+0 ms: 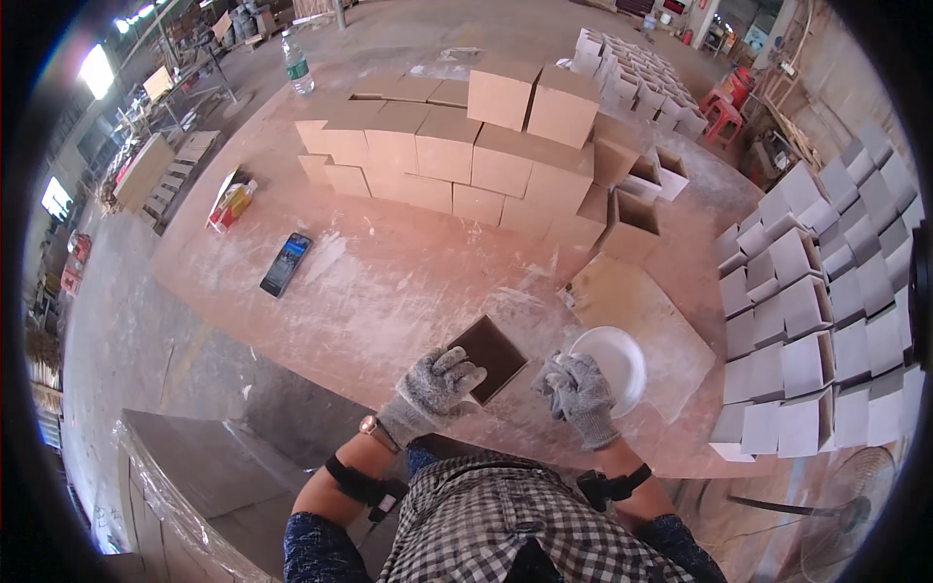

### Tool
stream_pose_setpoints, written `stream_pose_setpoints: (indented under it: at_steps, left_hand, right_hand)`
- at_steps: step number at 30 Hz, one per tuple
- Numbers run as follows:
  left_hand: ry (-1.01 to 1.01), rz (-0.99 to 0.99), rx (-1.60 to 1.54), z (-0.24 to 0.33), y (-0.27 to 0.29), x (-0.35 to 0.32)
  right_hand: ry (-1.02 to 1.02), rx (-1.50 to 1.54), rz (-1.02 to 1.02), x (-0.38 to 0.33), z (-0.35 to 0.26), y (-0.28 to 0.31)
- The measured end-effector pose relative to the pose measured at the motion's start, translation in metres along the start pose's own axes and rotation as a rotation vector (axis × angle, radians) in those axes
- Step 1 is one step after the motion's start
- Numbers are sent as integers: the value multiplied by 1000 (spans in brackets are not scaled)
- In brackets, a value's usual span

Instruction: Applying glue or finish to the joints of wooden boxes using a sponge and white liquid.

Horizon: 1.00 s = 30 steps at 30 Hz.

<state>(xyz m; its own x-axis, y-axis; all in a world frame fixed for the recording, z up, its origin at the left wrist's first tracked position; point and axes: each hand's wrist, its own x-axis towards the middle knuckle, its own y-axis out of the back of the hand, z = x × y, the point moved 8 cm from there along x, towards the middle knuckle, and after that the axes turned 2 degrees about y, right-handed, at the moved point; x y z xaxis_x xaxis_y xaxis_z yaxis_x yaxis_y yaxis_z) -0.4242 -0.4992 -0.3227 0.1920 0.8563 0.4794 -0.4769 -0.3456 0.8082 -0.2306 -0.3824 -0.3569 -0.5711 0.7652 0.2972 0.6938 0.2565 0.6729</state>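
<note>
My left hand (439, 387), in a grey knit glove, has its fingers curled over the left edge of an open box (498, 358). Its dark brown inside faces up, and its outer walls are mostly hidden from me. My right hand (579, 394), gloved the same way, is closed with the fingers pressed together, just right of the box. Anything pinched in those fingers is too small or hidden to make out. Right beside that hand lies a round white dish (630, 367), partly covered by it, next to a worn flat board (641, 311) on the reddish, powder-streaked table (360, 335).
Stacked brown boxes (447, 146) stand across the table's far side. White open boxes (787, 330) are piled at the right, above a fan (855, 510). A phone (286, 264), a red-and-yellow packet (231, 202) and a water bottle (296, 66) are on the left. A plastic-wrapped carton (194, 476) stands lower left.
</note>
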Motion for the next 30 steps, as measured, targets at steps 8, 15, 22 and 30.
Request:
stream_pose_setpoints:
  at_steps: [8, 15, 22, 30]
  left_hand:
    - [-55, -193, 126, -9, -41, -20]
    - [-65, -167, 104, -5, -37, -11]
    - [-60, -87, 66, -2, -34, -12]
    - [-25, -111, 91, -9, -45, -18]
  right_hand:
    - [82, -188, -96, 22, -59, -23]
    - [495, -337, -303, -8, -133, -41]
    - [120, -195, -79, 24, -57, -29]
    - [457, -125, -266, -22, -102, -55]
